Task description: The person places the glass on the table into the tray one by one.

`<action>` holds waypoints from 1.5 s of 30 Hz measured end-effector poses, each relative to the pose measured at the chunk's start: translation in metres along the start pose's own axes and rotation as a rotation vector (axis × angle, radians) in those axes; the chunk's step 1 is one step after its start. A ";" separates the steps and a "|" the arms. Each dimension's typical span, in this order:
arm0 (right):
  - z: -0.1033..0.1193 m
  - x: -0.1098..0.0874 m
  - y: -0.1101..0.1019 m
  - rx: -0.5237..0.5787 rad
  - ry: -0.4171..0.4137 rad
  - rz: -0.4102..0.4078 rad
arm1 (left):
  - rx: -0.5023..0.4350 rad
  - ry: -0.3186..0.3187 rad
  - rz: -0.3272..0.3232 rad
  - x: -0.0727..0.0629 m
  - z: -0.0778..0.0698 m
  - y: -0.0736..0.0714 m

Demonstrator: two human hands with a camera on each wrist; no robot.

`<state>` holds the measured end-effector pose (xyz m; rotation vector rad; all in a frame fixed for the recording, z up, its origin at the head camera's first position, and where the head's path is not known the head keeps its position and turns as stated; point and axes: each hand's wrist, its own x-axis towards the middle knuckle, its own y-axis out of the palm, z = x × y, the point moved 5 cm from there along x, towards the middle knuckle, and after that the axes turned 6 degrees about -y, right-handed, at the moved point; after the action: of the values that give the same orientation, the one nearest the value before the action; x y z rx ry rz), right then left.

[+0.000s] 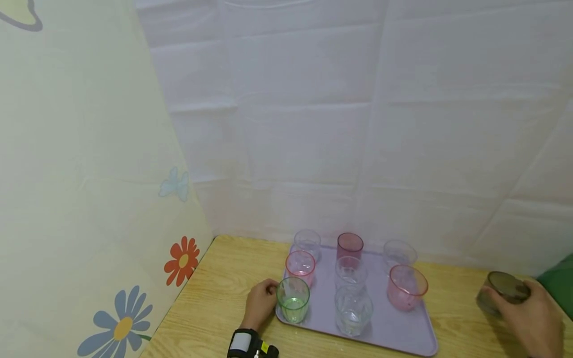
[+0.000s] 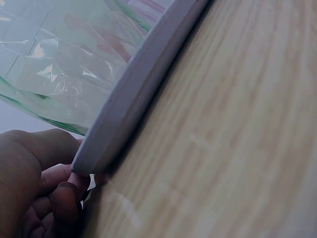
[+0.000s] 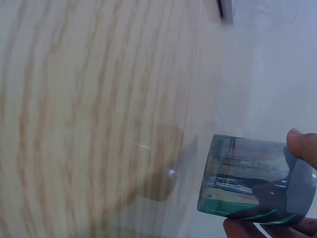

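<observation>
On the right, my right hand (image 1: 532,313) grips a smoky dark glass (image 1: 503,289), which the right wrist view shows tilted just above the wooden table, its base end toward the tabletop. Fingers wrap one side of it, the thumb the other. My left hand (image 1: 259,304) holds the left edge of a lilac tray (image 1: 322,308); the left wrist view has its fingertips curled at and under the tray's rim (image 2: 124,94). Right beside that hand stands a green glass (image 1: 293,301) at the tray's front left corner.
Several other glasses stand in rows on the tray, among them a dark pink glass (image 1: 350,246), a pink glass (image 1: 406,288) and a clear glass (image 1: 353,311). A white sheet (image 1: 286,149) hangs behind the wooden table (image 1: 215,293). Something green (image 1: 559,286) is at far right.
</observation>
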<state>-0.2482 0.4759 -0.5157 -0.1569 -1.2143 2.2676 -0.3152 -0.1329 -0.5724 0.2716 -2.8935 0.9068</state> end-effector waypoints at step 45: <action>0.041 -0.033 0.014 -0.061 -0.006 0.073 | 0.012 -0.020 0.028 0.001 0.000 0.000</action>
<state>-0.2412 0.4227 -0.5086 -0.2206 -1.3005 2.2956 -0.3157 -0.1326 -0.5723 0.2434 -2.9185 0.9309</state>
